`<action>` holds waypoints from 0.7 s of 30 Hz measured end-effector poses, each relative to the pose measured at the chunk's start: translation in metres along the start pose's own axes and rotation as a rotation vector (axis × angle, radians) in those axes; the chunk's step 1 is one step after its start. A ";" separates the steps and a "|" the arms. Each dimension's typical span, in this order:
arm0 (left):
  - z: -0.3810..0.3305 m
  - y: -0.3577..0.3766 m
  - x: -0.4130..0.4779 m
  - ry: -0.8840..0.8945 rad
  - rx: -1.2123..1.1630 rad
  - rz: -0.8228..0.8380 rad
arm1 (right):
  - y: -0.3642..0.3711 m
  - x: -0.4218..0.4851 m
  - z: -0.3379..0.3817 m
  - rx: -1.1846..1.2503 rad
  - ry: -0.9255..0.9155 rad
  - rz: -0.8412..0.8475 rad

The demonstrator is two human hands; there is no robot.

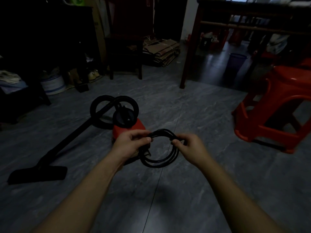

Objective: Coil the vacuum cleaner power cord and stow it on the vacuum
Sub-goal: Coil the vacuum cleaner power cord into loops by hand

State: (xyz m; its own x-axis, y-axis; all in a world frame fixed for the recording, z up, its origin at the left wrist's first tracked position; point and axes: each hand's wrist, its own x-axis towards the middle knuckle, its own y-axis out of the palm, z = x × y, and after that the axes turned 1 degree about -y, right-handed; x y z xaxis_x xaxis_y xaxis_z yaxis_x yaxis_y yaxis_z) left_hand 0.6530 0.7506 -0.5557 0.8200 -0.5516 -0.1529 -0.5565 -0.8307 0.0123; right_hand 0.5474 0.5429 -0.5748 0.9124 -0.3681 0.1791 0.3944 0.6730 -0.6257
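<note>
Both hands are out in front of the person, above the grey tiled floor [185,106], and between them hangs the black power cord [159,161], already wound into several round loops. The left hand [129,143] closes on the left side of the coil near its top; its thumb presses down over the bundled strands and its fingers [140,132] curl around from behind, so the grip is a firm pinch. The right hand [189,147] takes the coil on its right side, its fingers [176,142] folded in tight around the strands with the knuckles turned toward the left hand. The two hands are close, with only the top arc of the loops between them. The lower half of the coil hangs free below the hands and touches nothing I can see.

Just beyond the hands, on the floor, sits the red vacuum cleaner [128,129] with a black lid on top; the left hand covers part of its near side. Its black hose [114,105] curls in loops at the far side, and a long black wand [70,138] runs to the near left, ending in a flat floor nozzle [37,174]. A red plastic stool [272,111] stands to the right, well apart from the cord.
</note>
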 end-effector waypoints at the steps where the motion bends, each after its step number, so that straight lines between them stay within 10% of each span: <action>1: 0.001 -0.001 0.000 0.002 0.020 -0.008 | 0.001 0.000 -0.001 -0.019 -0.005 0.013; 21: 0.012 0.004 -0.006 0.024 0.179 0.074 | 0.020 -0.008 0.028 -0.030 -0.048 0.281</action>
State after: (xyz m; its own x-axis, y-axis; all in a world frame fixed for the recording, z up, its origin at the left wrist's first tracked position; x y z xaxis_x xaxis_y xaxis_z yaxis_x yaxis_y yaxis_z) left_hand 0.6444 0.7512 -0.5671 0.7779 -0.6140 -0.1339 -0.6283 -0.7626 -0.1536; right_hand 0.5508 0.5776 -0.5679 0.9898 -0.1388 0.0311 0.1229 0.7246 -0.6781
